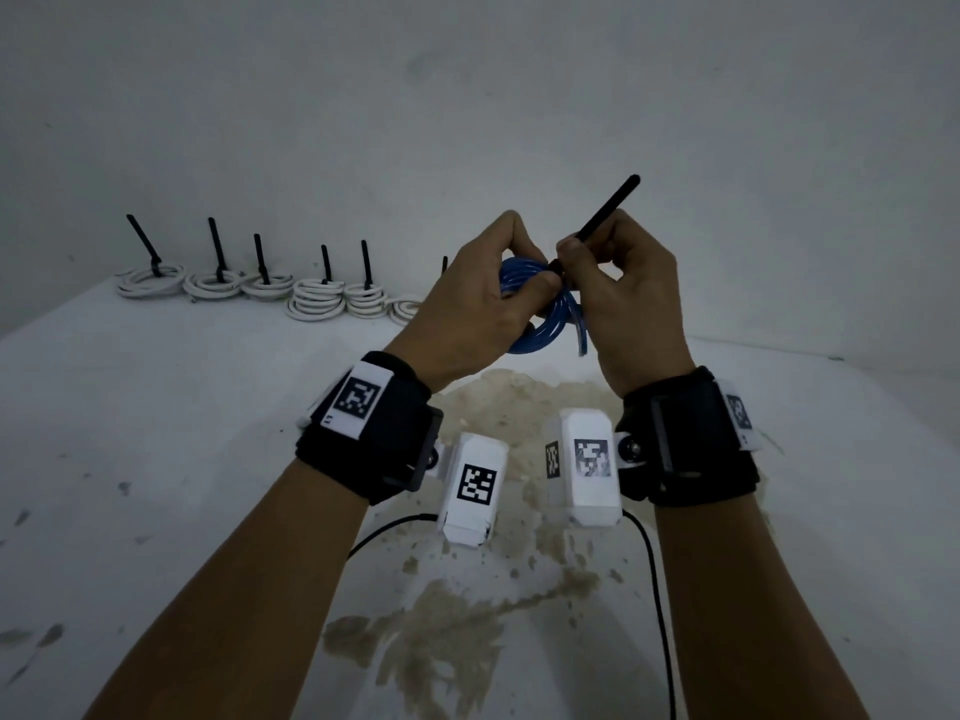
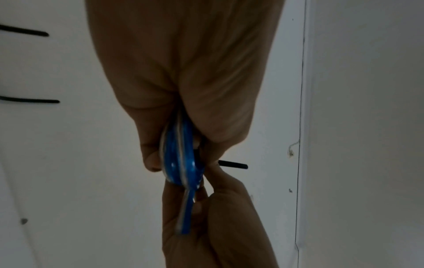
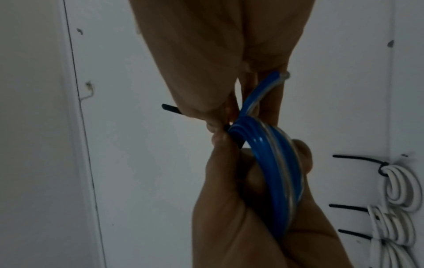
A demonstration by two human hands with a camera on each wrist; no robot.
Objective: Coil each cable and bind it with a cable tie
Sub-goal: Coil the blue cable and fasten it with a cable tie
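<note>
I hold a coiled blue cable [image 1: 545,319] up above the table, between both hands. My left hand [image 1: 488,298] grips the coil [image 2: 181,163], thumb and fingers curled round its strands [image 3: 273,172]. My right hand [image 1: 618,283] pinches a black cable tie [image 1: 605,210] where it wraps the coil; the tie's free tail sticks up and to the right. The tail [image 2: 234,165] shows past the fingers in the left wrist view, and the tie [image 3: 171,108] pokes out left in the right wrist view. One loose blue end [image 3: 263,90] juts up.
Several white cable coils [image 1: 150,280], each bound with a black tie standing upright, line the back left of the white table [image 1: 156,433]. A brown stain [image 1: 498,407] spreads over the table's middle. A wall stands right behind. Thin black wires [image 1: 660,605] trail from the wrist cameras.
</note>
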